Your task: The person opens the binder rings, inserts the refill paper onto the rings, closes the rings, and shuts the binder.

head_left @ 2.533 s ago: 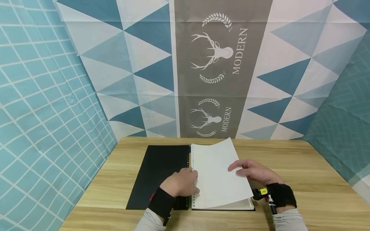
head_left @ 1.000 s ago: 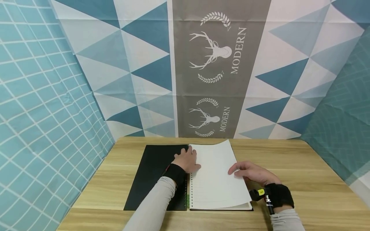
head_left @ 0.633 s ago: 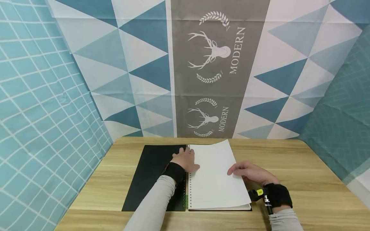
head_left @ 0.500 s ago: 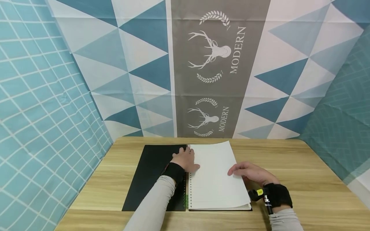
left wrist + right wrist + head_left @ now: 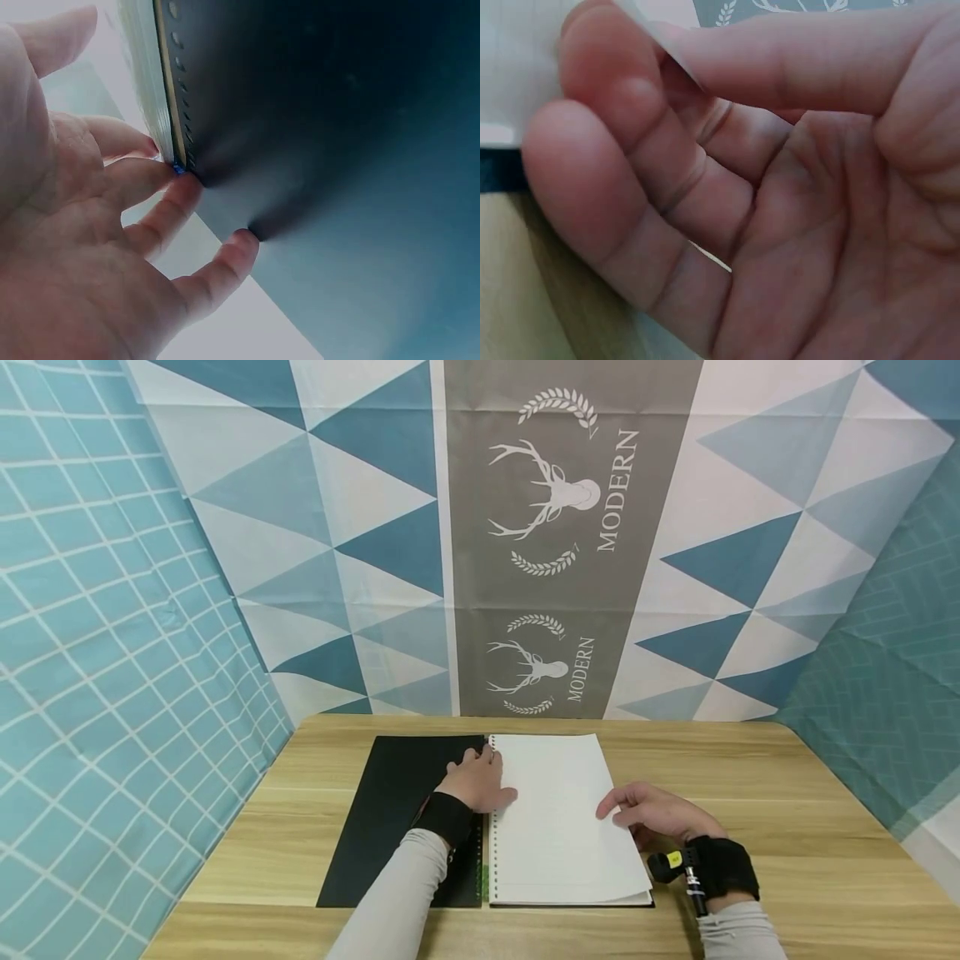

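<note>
A notebook lies open on the table, its black cover (image 5: 401,793) on the left and a stack of white pages on the right. Along the pages' inner edge runs a row of punched holes. My left hand (image 5: 476,781) lies over the binding near the top, fingers spread. In the left wrist view, its fingertips (image 5: 244,240) touch the black cover and the binding. At the right edge, my right hand (image 5: 660,810) pinches the top page (image 5: 555,818) between thumb and curled fingers (image 5: 585,180). The page's lower right corner sits slightly above the stack.
The wooden table (image 5: 787,827) extends on both sides of the notebook. Behind it hangs a patterned cloth (image 5: 540,527) with deer heads and triangles, and a blue grid cloth (image 5: 97,652) stands at the left.
My left hand has moved up the binding from its lower middle to near the top. The top page's raised far corner has come down flatter. My right hand stays at the page edge.
</note>
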Action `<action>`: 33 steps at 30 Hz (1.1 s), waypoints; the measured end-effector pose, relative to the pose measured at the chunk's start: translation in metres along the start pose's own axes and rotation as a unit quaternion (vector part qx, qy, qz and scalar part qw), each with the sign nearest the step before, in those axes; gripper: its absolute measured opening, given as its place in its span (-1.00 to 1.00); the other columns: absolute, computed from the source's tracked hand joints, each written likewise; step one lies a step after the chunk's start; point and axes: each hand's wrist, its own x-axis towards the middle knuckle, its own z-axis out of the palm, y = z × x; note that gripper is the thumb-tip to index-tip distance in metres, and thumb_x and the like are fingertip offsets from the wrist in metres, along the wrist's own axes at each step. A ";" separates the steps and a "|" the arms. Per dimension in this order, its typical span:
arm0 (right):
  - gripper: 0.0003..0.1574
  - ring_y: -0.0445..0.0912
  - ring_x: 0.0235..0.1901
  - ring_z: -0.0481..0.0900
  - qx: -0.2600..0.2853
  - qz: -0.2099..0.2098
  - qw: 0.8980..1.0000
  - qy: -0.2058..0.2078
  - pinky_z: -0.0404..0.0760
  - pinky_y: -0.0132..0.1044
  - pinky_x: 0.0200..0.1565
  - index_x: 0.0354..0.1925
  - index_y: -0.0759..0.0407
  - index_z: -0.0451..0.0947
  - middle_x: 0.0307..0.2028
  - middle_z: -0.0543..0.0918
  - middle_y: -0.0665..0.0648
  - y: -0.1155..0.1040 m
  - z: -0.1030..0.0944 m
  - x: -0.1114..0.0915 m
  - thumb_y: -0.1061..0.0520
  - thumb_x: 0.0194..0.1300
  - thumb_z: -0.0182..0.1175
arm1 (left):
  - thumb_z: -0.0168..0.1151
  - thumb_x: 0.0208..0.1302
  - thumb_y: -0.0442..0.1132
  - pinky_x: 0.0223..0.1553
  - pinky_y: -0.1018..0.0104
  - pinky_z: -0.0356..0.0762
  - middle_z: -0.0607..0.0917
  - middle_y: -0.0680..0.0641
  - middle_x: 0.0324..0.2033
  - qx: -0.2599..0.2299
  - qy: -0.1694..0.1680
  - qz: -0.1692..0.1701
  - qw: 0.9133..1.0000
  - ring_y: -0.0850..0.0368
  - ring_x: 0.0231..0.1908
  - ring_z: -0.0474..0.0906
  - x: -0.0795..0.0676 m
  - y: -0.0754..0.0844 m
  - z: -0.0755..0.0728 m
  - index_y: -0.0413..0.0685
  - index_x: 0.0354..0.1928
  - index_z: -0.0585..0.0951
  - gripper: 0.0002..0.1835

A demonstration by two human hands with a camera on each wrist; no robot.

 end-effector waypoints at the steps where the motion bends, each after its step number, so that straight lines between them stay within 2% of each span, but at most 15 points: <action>1: -0.65 -0.08 -0.51 0.56 0.000 -0.001 1.000 0.000 0.62 -0.20 -0.38 0.11 0.44 0.51 -0.58 0.31 -0.02 0.000 0.000 0.000 0.27 0.45 0.07 | 0.05 0.49 0.22 0.41 -0.32 0.20 0.18 -0.23 0.57 0.002 0.002 0.001 1.000 -0.28 0.56 0.08 -0.001 0.000 0.001 -0.12 0.56 0.20 -0.19; 9: -0.71 -0.10 -0.66 0.36 -0.035 0.021 0.999 0.020 0.40 -0.28 -0.55 0.07 0.31 0.51 -0.65 0.33 0.01 -0.002 0.002 -0.004 0.28 0.42 0.09 | 0.06 0.51 0.12 0.42 -0.23 0.28 0.22 -0.28 0.54 -0.029 0.006 0.018 0.999 -0.24 0.52 0.19 -0.004 -0.003 0.007 -0.24 0.53 0.24 -0.24; 17: -0.70 -0.16 -0.71 0.24 -0.095 0.010 0.995 0.008 0.24 -0.32 -0.59 0.09 0.25 0.53 -0.69 0.37 0.01 -0.009 0.001 -0.007 0.27 0.43 0.06 | 0.10 0.51 0.03 0.51 -0.13 0.17 0.12 -0.32 0.57 -0.096 -0.017 0.052 0.994 -0.23 0.58 0.06 -0.015 -0.015 0.011 -0.31 0.54 0.17 -0.23; 23: -0.73 -0.14 -0.69 0.27 -0.118 0.023 0.992 0.033 0.22 -0.31 -0.59 0.05 0.20 0.59 -0.69 0.37 -0.01 -0.015 0.001 -0.007 0.15 0.53 0.04 | 0.12 0.51 0.04 0.54 -0.13 0.12 0.10 -0.33 0.57 -0.084 -0.021 0.071 0.994 -0.28 0.58 0.03 -0.033 -0.016 0.012 -0.27 0.55 0.18 -0.24; 27: -0.71 -0.16 -0.71 0.24 -0.142 0.024 0.988 0.049 0.22 -0.32 -0.60 0.03 0.21 0.62 -0.69 0.36 -0.02 -0.019 0.003 -0.007 0.13 0.54 0.03 | 0.15 0.48 0.07 0.50 -0.20 0.16 0.18 -0.32 0.55 -0.066 -0.013 0.055 0.996 -0.27 0.57 0.09 -0.047 -0.013 0.010 -0.20 0.53 0.24 -0.24; 33: -0.76 -0.15 -0.72 0.21 -0.193 0.013 0.977 0.085 0.23 -0.32 -0.60 -0.13 0.20 0.67 -0.68 0.35 -0.02 -0.029 0.013 -0.006 0.12 0.52 0.09 | 0.18 0.45 0.09 0.40 -0.36 0.25 0.23 -0.32 0.53 -0.037 -0.033 -0.006 0.999 -0.33 0.53 0.14 -0.064 -0.004 0.004 -0.02 0.51 0.35 -0.31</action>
